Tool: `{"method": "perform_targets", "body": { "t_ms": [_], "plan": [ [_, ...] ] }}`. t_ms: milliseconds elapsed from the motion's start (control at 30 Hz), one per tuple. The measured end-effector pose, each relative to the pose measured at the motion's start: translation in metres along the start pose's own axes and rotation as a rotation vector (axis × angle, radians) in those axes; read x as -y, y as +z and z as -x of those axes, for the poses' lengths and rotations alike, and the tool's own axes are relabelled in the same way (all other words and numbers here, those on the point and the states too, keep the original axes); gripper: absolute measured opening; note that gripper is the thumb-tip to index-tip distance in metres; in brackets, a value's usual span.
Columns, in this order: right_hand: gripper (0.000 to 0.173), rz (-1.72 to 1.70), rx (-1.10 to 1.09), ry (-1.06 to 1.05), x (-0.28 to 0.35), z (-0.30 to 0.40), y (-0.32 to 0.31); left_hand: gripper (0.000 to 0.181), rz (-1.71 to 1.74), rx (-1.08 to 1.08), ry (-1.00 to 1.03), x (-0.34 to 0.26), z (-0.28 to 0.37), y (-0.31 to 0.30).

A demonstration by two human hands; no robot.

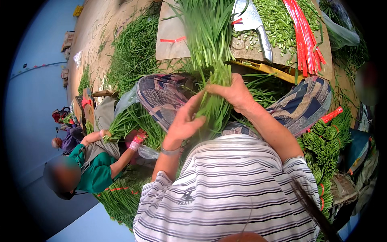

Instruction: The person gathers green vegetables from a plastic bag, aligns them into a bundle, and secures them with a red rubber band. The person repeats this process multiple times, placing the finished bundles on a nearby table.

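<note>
A bunch of green garlic chives [219, 103] is held over my lap, stem ends pointing away from me and leaves blurred toward my belly. My right hand [237, 92] is shut around it near the stems, thumb across the front. Against the bunch's left side rests my left hand [186, 119], thumb spread from the fingers; its fingertips are partly hidden, so its grip is unclear. Just beyond, a larger pile of chives [208, 30] lies across a board [169, 50]. To its right is a cleaver [251, 21] with a metal handle.
Chopped stem ends [275, 27] and red tie strips [302, 39] lie right of the cleaver. A yellow crate edge [269, 69] shows under the board. Tied bunches [323, 145] are stacked at my right. On my left a co-worker [96, 169] handles chives; loose greens [136, 45] cover the floor.
</note>
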State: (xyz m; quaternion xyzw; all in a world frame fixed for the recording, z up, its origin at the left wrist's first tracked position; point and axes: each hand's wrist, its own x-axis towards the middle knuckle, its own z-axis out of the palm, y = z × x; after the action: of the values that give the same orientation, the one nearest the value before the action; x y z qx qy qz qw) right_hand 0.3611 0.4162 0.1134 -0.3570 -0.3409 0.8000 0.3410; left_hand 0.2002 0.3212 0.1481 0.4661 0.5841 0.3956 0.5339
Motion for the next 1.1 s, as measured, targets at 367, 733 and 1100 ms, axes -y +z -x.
{"method": "perform_targets", "body": {
  "t_ms": [367,733,1100],
  "plan": [
    [0.025,-0.031,0.072,-0.028,0.007,0.006,0.011,0.015,0.863,-0.240,-0.320,-0.010,-0.019,0.011],
    [0.017,-0.224,-0.014,-0.202,0.068,0.020,-0.032,0.031,-0.281,-0.582,0.101,0.001,-0.025,-0.043],
    [0.036,0.381,-0.124,-0.321,0.015,-0.005,0.018,0.074,0.103,0.249,-0.154,-0.020,-0.057,0.015]
  ]
}}
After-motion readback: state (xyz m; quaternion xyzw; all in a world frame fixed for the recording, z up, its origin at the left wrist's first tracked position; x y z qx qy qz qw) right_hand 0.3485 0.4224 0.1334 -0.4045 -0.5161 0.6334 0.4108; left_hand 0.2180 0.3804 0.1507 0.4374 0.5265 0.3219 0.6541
